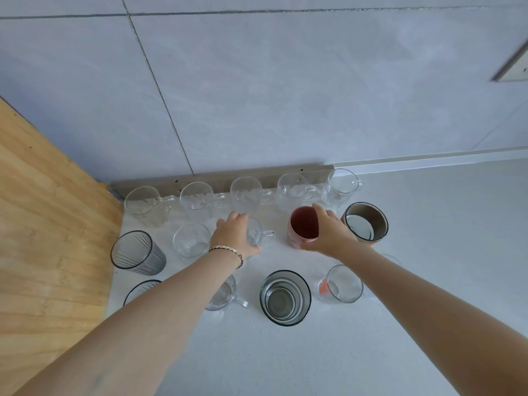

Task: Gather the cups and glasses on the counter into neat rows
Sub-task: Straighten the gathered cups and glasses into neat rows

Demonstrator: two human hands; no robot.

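Several clear glass mugs (pixel 247 195) stand in a row along the back wall of the white counter (pixel 428 252). In the middle row, my left hand (pixel 235 234) covers and grips a clear handled mug (pixel 261 235). My right hand (pixel 331 234) grips the rim of a pink cup (pixel 303 227) with a dark red inside. A brown cup (pixel 365 222) stands to its right, a clear glass (pixel 191 240) and a grey ribbed tumbler (pixel 137 252) to the left. In the front row are a grey tumbler (pixel 285 298), a glass with a red mark (pixel 341 284) and a clear mug (pixel 225 294).
A wooden panel (pixel 48 238) borders the counter on the left. A grey strip (pixel 223 178) runs along the tiled wall behind the back row. Another grey glass (pixel 140 290) is partly hidden under my left forearm. Open counter lies to the right.
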